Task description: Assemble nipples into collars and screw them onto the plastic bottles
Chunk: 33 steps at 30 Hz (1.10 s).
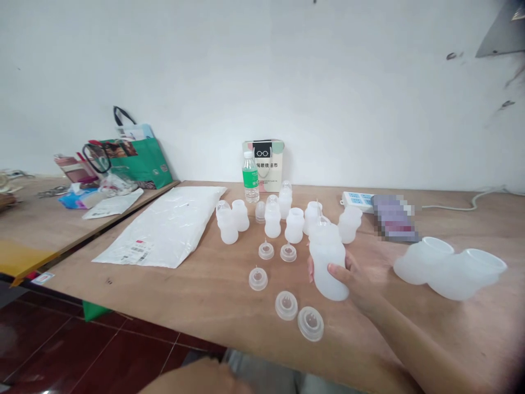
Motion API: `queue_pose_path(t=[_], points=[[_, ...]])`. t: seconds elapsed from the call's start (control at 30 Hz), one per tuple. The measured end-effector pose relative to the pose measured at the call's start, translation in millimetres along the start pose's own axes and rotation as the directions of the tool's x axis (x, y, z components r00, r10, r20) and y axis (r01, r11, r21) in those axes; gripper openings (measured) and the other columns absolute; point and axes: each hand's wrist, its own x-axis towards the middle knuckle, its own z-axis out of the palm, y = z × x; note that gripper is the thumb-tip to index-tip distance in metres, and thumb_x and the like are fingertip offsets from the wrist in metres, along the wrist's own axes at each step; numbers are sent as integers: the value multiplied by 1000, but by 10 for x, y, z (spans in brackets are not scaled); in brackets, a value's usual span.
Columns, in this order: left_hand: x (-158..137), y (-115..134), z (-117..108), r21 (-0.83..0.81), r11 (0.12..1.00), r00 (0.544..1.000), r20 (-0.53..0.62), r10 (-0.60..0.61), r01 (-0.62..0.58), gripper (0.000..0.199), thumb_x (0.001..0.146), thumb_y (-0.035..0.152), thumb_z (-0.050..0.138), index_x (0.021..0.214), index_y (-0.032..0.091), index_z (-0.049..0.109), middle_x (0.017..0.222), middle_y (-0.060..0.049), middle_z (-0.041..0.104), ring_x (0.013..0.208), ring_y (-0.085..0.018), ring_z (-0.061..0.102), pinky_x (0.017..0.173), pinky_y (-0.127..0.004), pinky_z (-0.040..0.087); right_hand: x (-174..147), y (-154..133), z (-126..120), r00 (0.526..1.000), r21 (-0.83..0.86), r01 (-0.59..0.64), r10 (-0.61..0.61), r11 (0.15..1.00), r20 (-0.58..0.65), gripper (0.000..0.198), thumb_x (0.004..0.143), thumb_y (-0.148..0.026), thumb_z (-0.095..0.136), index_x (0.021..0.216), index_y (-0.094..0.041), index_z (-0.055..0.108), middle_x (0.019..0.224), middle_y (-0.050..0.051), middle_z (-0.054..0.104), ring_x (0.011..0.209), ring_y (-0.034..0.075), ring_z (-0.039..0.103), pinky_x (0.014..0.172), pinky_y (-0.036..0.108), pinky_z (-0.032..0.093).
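My right hand (348, 273) is wrapped round a frosted white baby bottle (327, 257), holding it tilted a little above the table. A clear top with a thin tip is on its neck. On the table in front of it lie several clear ring-shaped lids (286, 305), some with a thin spike. Behind them stand several frosted bottles; one bottle (272, 220) has a domed clear cap, another bottle (294, 225) has an uncovered neck. A loose domed cap (260, 212) sits among them. At the bottom edge, my left hand (197, 377) is blurred and mostly cut off, its fingers not distinguishable.
Two larger frosted bottles (455, 279) lean at the right. Behind are a power strip (356, 200) and a pixelated object (394, 219). A water bottle (250, 178) and paper bag (270, 169) stand by the wall. Left lie a white plastic mailer (164, 224) and green bag (150, 164).
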Motion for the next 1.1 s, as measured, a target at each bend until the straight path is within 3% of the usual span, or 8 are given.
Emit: queue_pose_path(t=[0.1,0.23,0.3,0.4,0.53,0.77,0.97,1.1], points=[[-3,305,-524,-131,968,967,-170,193,-216,45,71,46,69,112,31,57,97,-1,66,81,-20,62,68,-28,46,-6,18,-26,999,-41,-36,35,998,-19,41,77,-54,62,95,-19,51,75,5,62,62,17,59,50,27,44],[343,596,-1078,-302,726,735,-551,396,-618,49,77,56,61,112,25,48,99,-5,64,90,-19,59,77,-29,45,-17,12,-17,996,-233,-31,10,972,-91,43,76,-49,65,106,-21,53,84,6,65,70,18,60,58,29,49],[642,705,-1189,-393,578,654,-667,355,-715,53,86,65,40,118,24,47,83,-3,65,82,-19,61,79,-32,45,-24,-5,7,994,-340,-8,-30,940,-106,47,74,-46,67,112,-21,54,92,6,66,76,20,61,63,31,51],[1038,876,-1192,-492,424,608,-768,202,-761,65,87,70,20,104,19,57,83,-5,68,88,-19,63,84,-33,45,-34,-29,38,997,-438,20,-53,899,-64,47,74,-44,67,114,-22,57,95,6,66,82,21,61,68,32,52],[1258,1071,-1084,-551,314,618,-766,177,-773,68,84,75,17,93,20,56,91,-7,72,98,-21,64,90,-37,45,-35,-38,51,996,-469,48,-77,882,-42,47,76,-42,66,117,-21,56,97,6,66,83,21,62,70,32,52],[1304,1125,-907,-624,244,670,-707,227,-742,70,86,72,7,97,21,54,103,-9,72,110,-24,61,93,-43,45,-11,-40,81,996,-527,7,-50,850,-68,43,76,-40,66,113,-21,56,88,3,65,73,18,59,62,28,49],[1365,1048,-756,-517,422,649,-708,277,-744,74,84,74,13,104,20,59,105,-10,69,110,-26,58,90,-40,48,-13,-42,109,996,-505,14,-58,863,-72,36,76,-41,65,106,-22,58,86,3,64,72,18,58,61,28,48],[1329,1053,-781,-449,484,640,-674,368,-751,59,89,65,26,107,21,62,107,-6,66,98,-21,61,82,-32,49,-16,-33,86,993,-475,38,-87,879,-82,37,76,-42,65,106,-22,57,86,3,62,72,18,56,61,27,48]])
